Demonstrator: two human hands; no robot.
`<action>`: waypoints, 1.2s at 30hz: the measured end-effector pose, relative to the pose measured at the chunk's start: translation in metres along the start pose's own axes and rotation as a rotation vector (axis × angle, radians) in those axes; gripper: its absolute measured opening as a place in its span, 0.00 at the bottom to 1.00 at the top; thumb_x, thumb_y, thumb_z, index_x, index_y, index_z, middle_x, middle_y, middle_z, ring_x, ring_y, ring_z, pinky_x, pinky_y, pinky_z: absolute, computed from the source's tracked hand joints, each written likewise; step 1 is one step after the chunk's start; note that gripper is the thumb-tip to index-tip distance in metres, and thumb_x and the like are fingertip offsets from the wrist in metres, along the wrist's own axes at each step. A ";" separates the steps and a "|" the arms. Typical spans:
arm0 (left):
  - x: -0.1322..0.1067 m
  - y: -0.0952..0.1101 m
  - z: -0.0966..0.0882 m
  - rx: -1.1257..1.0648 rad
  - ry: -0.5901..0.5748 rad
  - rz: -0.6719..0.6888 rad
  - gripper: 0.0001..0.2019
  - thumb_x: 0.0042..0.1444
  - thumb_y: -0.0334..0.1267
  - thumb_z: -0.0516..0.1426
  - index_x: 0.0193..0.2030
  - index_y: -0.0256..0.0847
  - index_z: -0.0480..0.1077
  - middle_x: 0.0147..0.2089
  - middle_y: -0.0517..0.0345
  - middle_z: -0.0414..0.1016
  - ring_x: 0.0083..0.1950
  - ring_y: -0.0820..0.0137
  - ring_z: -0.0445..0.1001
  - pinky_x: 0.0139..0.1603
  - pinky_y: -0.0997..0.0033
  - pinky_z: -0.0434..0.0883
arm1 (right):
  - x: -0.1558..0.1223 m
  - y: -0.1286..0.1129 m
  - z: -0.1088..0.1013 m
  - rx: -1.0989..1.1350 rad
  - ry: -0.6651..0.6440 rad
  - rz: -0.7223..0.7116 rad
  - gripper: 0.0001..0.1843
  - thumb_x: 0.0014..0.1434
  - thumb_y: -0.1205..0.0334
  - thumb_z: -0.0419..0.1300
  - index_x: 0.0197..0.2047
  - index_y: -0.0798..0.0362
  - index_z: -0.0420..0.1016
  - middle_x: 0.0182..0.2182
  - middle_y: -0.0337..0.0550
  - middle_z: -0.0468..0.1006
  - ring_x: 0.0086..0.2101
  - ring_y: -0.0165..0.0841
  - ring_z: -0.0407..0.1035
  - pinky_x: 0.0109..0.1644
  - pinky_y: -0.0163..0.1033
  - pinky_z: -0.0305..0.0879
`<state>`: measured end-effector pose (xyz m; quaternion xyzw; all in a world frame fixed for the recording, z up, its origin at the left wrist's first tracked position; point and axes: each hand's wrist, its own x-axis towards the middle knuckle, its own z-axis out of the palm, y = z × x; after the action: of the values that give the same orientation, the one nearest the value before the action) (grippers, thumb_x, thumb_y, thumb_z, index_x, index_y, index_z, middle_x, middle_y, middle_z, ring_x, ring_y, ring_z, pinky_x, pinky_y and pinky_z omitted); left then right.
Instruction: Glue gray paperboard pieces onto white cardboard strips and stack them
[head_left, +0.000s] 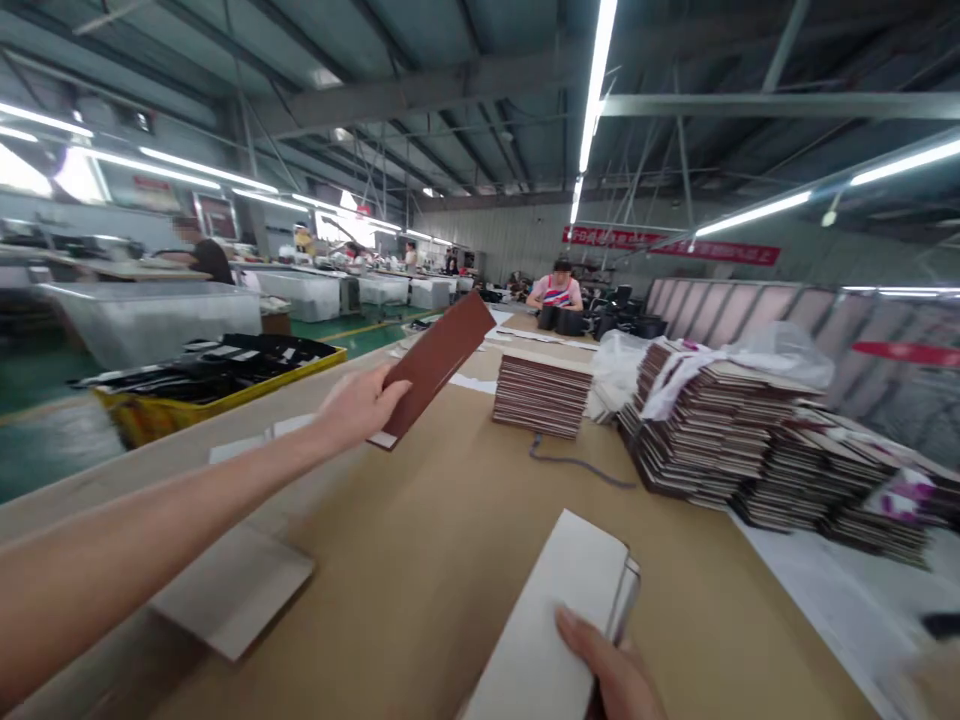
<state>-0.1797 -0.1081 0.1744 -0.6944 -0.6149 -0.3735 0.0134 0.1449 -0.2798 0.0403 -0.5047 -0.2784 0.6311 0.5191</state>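
Observation:
My left hand (367,405) reaches out over the table, its thumb and fingers closed on the near end of a flat brown panel (442,360). That panel is held up at a slant, with a small white patch at its lower corner. Low in the view, my right hand (611,665) grips a few stacked panels (559,600) with pale upper faces, the thumb lying on top. A light grey panel (236,590) lies on the table under my left forearm. Beyond my hands stands a neat stack of brown-edged panels (541,395).
The brown tabletop (420,540) runs away from me. Tall piles of panels (701,430) with plastic wrap line the right side, and a grey cord (581,462) lies near them. Left of the table is a yellow crate (217,400) of black pieces. A co-worker (556,290) sits at the far end.

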 end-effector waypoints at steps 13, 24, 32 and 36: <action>-0.260 0.167 0.119 0.326 -0.410 0.606 0.28 0.62 0.24 0.46 0.69 0.29 0.64 0.61 0.27 0.72 0.55 0.47 0.76 0.51 0.46 0.74 | -0.011 0.010 -0.035 0.460 -0.101 -0.018 0.22 0.61 0.44 0.63 0.45 0.55 0.80 0.39 0.47 0.85 0.47 0.43 0.78 0.52 0.46 0.75; -0.280 0.151 0.067 -0.509 -0.245 0.407 0.23 0.59 0.38 0.61 0.62 0.52 0.73 0.66 0.51 0.72 0.66 0.52 0.70 0.69 0.53 0.66 | -0.012 -0.004 -0.043 0.374 -0.126 -0.172 0.21 0.39 0.66 0.74 0.40 0.58 0.80 0.32 0.44 0.85 0.32 0.39 0.79 0.43 0.42 0.78; -0.291 0.133 0.059 -1.496 -0.771 -0.684 0.38 0.41 0.61 0.69 0.56 0.41 0.76 0.52 0.42 0.81 0.58 0.42 0.76 0.54 0.51 0.77 | -0.043 -0.019 -0.007 0.222 -0.486 -0.186 0.27 0.42 0.62 0.73 0.47 0.56 0.76 0.36 0.42 0.84 0.31 0.37 0.77 0.38 0.39 0.76; -0.309 0.142 0.073 -1.654 -0.723 -1.024 0.26 0.34 0.50 0.73 0.38 0.36 0.81 0.37 0.43 0.84 0.42 0.46 0.83 0.48 0.51 0.80 | -0.044 -0.010 0.005 0.029 -0.424 -0.366 0.32 0.50 0.57 0.70 0.58 0.48 0.68 0.48 0.41 0.81 0.43 0.41 0.77 0.46 0.43 0.75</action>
<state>-0.0090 -0.3685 0.0193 -0.2129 -0.3553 -0.4093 -0.8129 0.1418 -0.3169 0.0662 -0.2951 -0.4586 0.6222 0.5617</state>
